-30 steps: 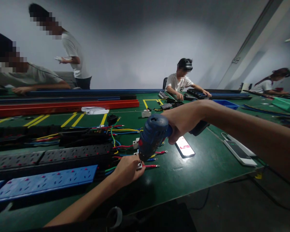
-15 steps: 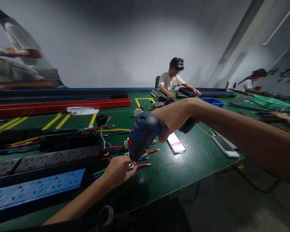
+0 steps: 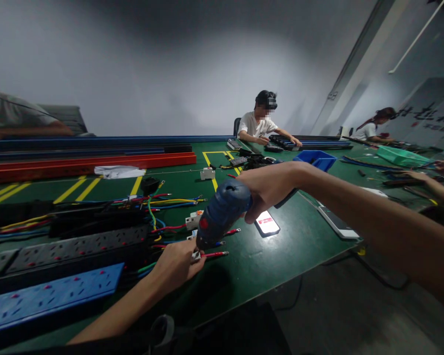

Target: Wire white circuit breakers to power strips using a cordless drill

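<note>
My right hand [image 3: 270,186] is wrapped round the grip of a blue cordless drill [image 3: 224,209], which points down. The drill's tip meets a small white circuit breaker [image 3: 196,257], or lies just over it; the exact contact is hidden. My left hand [image 3: 175,261] pinches that breaker, and a red wire [image 3: 216,254] with a metal lug sticks out to its right. Behind the drill, another white breaker [image 3: 193,220] is joined to a red wire. To the left lie a blue socket strip [image 3: 55,296] and a black socket strip [image 3: 81,249].
A lit phone [image 3: 267,224] and a white device [image 3: 338,223] lie on the green table [image 3: 259,276], right of the drill. Orange-red rails [image 3: 163,159] and a white cloth [image 3: 119,171] are farther back. A blue bin [image 3: 318,160] stands near a seated co-worker [image 3: 257,125].
The view has shifted slightly, and the scene sits a little farther left. The drill has tilted more over the breaker. At far left, a standing person has left the view.
</note>
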`<state>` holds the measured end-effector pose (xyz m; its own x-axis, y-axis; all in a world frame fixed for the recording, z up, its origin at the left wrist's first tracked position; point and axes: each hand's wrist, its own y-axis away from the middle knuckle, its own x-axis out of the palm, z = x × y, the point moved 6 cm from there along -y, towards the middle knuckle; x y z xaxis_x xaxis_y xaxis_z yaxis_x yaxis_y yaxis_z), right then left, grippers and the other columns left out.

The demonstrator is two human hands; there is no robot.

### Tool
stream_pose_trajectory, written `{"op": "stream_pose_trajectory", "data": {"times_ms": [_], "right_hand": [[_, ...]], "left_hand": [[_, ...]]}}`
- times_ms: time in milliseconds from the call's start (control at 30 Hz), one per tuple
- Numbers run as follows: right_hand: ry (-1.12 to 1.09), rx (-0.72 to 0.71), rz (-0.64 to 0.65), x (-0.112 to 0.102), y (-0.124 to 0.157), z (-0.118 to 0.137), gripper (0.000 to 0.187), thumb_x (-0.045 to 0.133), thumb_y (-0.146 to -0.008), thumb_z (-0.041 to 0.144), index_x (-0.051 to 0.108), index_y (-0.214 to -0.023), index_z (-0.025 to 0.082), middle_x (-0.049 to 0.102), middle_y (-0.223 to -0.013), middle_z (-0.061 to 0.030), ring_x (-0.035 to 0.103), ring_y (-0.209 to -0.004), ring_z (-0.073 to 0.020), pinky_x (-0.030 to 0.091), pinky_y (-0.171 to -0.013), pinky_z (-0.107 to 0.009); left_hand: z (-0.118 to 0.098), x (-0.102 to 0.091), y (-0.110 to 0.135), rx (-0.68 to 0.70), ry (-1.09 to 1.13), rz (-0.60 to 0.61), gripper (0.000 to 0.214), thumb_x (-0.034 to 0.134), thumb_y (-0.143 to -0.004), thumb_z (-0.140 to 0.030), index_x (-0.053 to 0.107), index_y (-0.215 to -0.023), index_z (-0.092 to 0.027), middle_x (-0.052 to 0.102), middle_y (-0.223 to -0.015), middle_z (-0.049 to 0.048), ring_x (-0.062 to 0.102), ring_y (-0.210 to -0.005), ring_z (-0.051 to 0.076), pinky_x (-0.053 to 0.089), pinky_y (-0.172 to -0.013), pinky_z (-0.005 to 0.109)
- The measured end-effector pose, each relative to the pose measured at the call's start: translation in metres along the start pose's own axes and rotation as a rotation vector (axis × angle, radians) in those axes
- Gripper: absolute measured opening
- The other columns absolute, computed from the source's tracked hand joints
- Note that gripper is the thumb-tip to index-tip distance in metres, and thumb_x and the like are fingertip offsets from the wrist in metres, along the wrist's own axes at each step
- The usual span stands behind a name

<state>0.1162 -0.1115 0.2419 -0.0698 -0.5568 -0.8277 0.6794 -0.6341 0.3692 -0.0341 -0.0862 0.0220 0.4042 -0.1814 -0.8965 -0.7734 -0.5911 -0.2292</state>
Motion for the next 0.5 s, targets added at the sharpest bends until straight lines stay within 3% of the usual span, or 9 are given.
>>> {"op": "stream_pose_trajectory", "data": {"times_ms": [67, 200, 333, 500], "right_hand": [[-0.03, 0.008, 0.015, 0.01, 0.009, -0.01, 0.036, 0.075, -0.07, 0.019, 0.064, -0.103, 0.009, 0.068, -0.091, -0.0034, 0.059, -0.08, -0.0119, 0.046, -0.072, -0.021], [-0.159, 0.017, -0.126, 0.026, 0.032, -0.029, 0.03, 0.074, -0.069, 0.02, 0.065, -0.095, 0.01, 0.068, -0.087, -0.0034, 0.06, -0.077, -0.012, 0.047, -0.071, -0.021], [-0.318, 0.048, -0.224, 0.051, 0.061, -0.044, 0.026, 0.071, -0.074, 0.029, 0.066, -0.091, 0.011, 0.068, -0.081, -0.0024, 0.059, -0.069, -0.0104, 0.049, -0.069, -0.021], [-0.51, 0.414, -0.413, 0.086, 0.108, -0.078, 0.032, 0.073, -0.07, 0.041, 0.069, -0.088, 0.014, 0.07, -0.081, -0.0048, 0.064, -0.074, -0.0167, 0.053, -0.073, -0.029]], "left_hand": [[-0.001, 0.0, 0.0, 0.001, -0.008, -0.011, 0.026, 0.055, -0.084, -0.026, 0.06, -0.108, -0.018, 0.07, -0.084, 0.0028, 0.067, -0.074, 0.021, 0.042, -0.064, 0.027], [-0.001, 0.0, -0.001, -0.045, 0.002, -0.021, 0.059, 0.054, -0.084, -0.027, 0.037, -0.14, -0.02, 0.071, -0.084, -0.0006, 0.067, -0.071, 0.02, 0.042, -0.063, 0.026], [-0.004, -0.001, -0.001, -0.042, 0.052, -0.006, 0.078, 0.052, -0.085, -0.025, 0.014, -0.152, -0.019, 0.072, -0.086, -0.0001, 0.068, -0.074, 0.019, 0.043, -0.067, 0.026], [-0.003, -0.001, -0.001, -0.016, 0.084, -0.016, 0.084, 0.054, -0.082, -0.021, 0.009, -0.154, -0.022, 0.072, -0.09, -0.0006, 0.068, -0.078, 0.019, 0.045, -0.072, 0.027]]}}
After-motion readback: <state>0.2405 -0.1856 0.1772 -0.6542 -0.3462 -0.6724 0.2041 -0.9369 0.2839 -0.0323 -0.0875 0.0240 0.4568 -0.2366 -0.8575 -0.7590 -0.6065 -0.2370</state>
